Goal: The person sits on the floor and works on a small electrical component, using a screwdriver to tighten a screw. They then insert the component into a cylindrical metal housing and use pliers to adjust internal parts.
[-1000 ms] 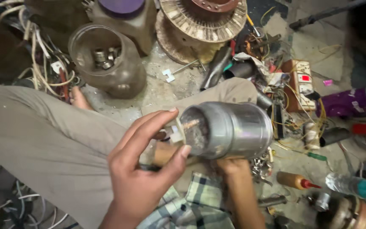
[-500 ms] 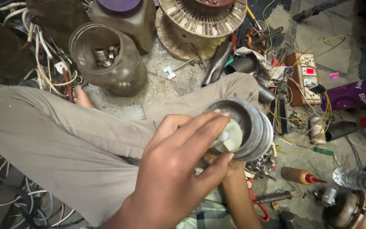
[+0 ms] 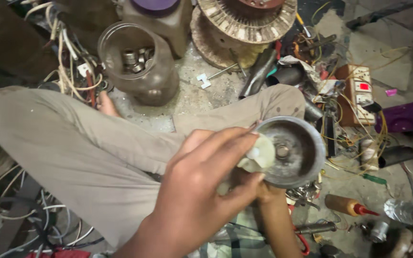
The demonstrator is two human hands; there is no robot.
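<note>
I sit cross-legged on the floor in grey trousers (image 3: 82, 148). My left hand (image 3: 201, 191) reaches in from the bottom and pinches a small pale, whitish piece (image 3: 260, 155) against the rim of a round metal cup-shaped housing (image 3: 297, 150). The housing's open mouth faces up at me, dusty inside, with a small hub at its centre. My right hand (image 3: 266, 191) grips the housing from below and is mostly hidden behind my left hand and the housing.
A clear jar (image 3: 137, 62) with metal bearings stands beyond my knee. A wound stator ring (image 3: 244, 19) lies at the back. A switch board (image 3: 362, 93), purple bottle (image 3: 407, 117), red-tipped bottle (image 3: 345, 204) and tangled wires (image 3: 72, 62) crowd the floor.
The housing has turned from lying sideways to open mouth up. My left hand has shifted over its rim with the pale piece between the fingers.
</note>
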